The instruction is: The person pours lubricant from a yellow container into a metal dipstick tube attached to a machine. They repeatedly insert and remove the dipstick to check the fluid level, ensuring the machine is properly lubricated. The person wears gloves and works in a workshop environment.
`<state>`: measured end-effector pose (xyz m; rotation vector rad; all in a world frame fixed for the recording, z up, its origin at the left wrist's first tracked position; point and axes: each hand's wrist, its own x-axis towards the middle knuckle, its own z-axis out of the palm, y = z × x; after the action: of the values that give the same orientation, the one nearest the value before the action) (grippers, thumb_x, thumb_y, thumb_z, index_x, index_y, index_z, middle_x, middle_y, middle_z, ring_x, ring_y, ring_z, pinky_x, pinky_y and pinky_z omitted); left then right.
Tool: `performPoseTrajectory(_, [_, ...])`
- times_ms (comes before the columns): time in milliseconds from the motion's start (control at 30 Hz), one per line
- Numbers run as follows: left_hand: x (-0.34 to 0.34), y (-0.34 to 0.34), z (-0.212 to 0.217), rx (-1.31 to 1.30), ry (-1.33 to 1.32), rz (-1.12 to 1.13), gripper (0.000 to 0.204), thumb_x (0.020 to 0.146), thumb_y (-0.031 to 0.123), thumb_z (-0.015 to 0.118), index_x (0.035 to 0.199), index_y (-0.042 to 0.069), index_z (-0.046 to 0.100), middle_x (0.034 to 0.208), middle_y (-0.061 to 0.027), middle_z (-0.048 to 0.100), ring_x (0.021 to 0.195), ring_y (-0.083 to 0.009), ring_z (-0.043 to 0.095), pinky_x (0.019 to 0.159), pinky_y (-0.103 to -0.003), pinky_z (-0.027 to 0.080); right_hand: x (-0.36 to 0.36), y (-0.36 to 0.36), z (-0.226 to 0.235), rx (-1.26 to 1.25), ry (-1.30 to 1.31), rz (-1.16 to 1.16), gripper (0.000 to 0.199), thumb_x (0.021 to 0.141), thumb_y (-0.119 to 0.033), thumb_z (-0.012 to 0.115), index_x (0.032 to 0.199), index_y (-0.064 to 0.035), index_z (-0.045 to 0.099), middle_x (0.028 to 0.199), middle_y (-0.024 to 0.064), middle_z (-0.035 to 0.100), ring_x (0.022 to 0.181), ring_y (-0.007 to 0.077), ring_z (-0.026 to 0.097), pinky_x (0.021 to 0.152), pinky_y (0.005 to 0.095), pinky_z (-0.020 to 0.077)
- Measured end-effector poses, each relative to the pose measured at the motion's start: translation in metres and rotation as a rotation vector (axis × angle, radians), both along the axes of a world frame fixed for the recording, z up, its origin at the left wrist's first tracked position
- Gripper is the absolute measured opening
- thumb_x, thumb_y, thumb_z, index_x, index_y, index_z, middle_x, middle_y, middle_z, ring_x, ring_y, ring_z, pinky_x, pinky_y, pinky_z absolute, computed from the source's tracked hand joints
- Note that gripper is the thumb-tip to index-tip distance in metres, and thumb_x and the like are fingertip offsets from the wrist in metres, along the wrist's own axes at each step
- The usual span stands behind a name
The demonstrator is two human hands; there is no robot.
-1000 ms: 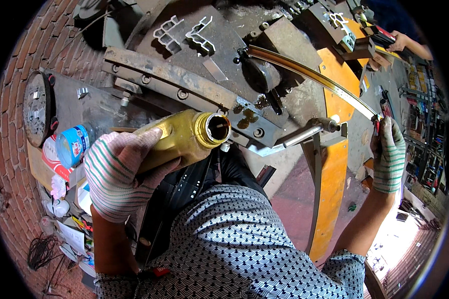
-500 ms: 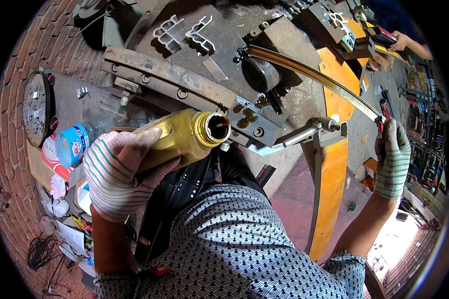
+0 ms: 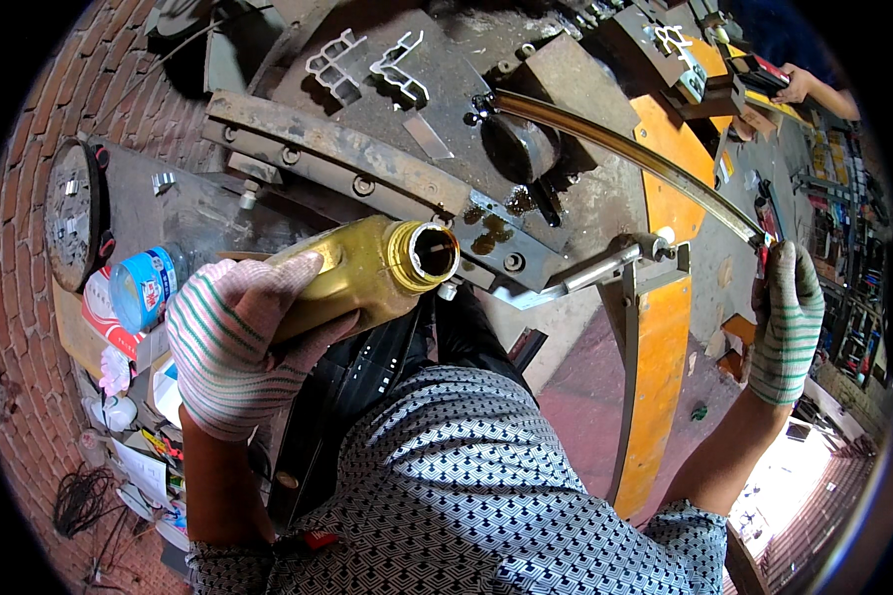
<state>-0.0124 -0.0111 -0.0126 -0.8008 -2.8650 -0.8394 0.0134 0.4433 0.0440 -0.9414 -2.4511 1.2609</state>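
My left hand (image 3: 243,342), in a striped knit glove, grips a gold plastic bottle (image 3: 352,283). The bottle leans on its side, its uncapped mouth pointing right. Out at the right, my gloved right hand (image 3: 788,322) has its fingers closed around the near end of a long, thin metal strip (image 3: 630,151). A bit of red shows by those fingertips. The strip's far end lies by a dark, oily blotch on the machine table (image 3: 446,59). A round dark cup (image 3: 536,149) stands beside that end. Oil spots mark the steel bar (image 3: 367,178) beyond the bottle.
Two aluminium profile pieces (image 3: 335,67) and a flat metal plate (image 3: 428,136) lie on the table. A lever with a metal handle (image 3: 600,270) juts out beside an orange beam (image 3: 655,397). A water bottle (image 3: 144,288) stands left. Another person's hand (image 3: 792,84) is at far right.
My right hand has shifted slightly to the right and toward me, along with the end of the strip. The gold bottle and my left hand stay where they were.
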Motion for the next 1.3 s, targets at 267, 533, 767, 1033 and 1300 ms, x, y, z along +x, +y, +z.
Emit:
performPoseTrajectory(267, [0.001, 0.0, 0.0, -0.013, -0.006, 0.011, 0.053, 0.067, 0.021, 0.095, 0.113, 0.009, 0.073, 0.097, -0.006, 0.066, 0.086, -0.0263, 0.065, 0.075, -0.037, 0.052, 0.004, 0.003, 0.012, 0.027, -0.065, 0.076, 0.022, 0.102, -0.033, 0.067, 0.103, -0.0111, 0.071, 0.071, -0.0052, 0.056, 0.058, 0.0027, 0.044, 0.053, 0.0202, 0.0317])
performPoseTrajectory(533, [0.001, 0.0, 0.001, -0.033, -0.016, 0.012, 0.054, 0.066, 0.022, 0.096, 0.113, 0.009, 0.073, 0.098, -0.006, 0.065, 0.086, -0.0264, 0.065, 0.075, -0.037, 0.052, 0.005, -0.01, 0.017, 0.165, -0.023, 0.071, 0.025, 0.101, -0.035, 0.068, 0.104, -0.0105, 0.071, 0.073, -0.004, 0.059, 0.06, 0.0032, 0.048, 0.055, 0.0199, 0.0359])
performPoseTrajectory(767, [0.001, -0.001, 0.001, -0.043, -0.004, 0.007, 0.054, 0.066, 0.022, 0.096, 0.114, 0.01, 0.073, 0.098, -0.0054, 0.064, 0.087, -0.0269, 0.064, 0.076, -0.038, 0.051, 0.012, -0.01, 0.026, 0.255, -0.019, 0.125, 0.031, 0.098, -0.039, 0.072, 0.109, -0.0093, 0.073, 0.079, -0.0016, 0.065, 0.068, 0.0046, 0.057, 0.059, 0.0203, 0.0437])
performPoseTrajectory(1033, [0.002, 0.0, 0.001, -0.032, -0.012, 0.018, 0.056, 0.066, 0.022, 0.096, 0.115, 0.01, 0.073, 0.098, -0.0055, 0.064, 0.087, -0.0265, 0.064, 0.076, -0.038, 0.051, 0.016, -0.004, 0.028, 0.303, 0.035, 0.209, 0.026, 0.1, -0.03, 0.07, 0.113, -0.008, 0.073, 0.087, -0.0006, 0.068, 0.071, 0.0047, 0.058, 0.06, 0.0204, 0.0445])
performPoseTrajectory(1300, [0.001, 0.001, 0.002, -0.035, -0.004, 0.013, 0.056, 0.065, 0.021, 0.096, 0.114, 0.008, 0.073, 0.097, -0.0059, 0.065, 0.086, -0.0264, 0.064, 0.075, -0.038, 0.051, 0.017, -0.001, 0.032, 0.395, 0.039, 0.288, 0.027, 0.101, -0.025, 0.069, 0.12, -0.006, 0.071, 0.091, 0.0008, 0.071, 0.071, 0.0048, 0.06, 0.061, 0.02, 0.0466])
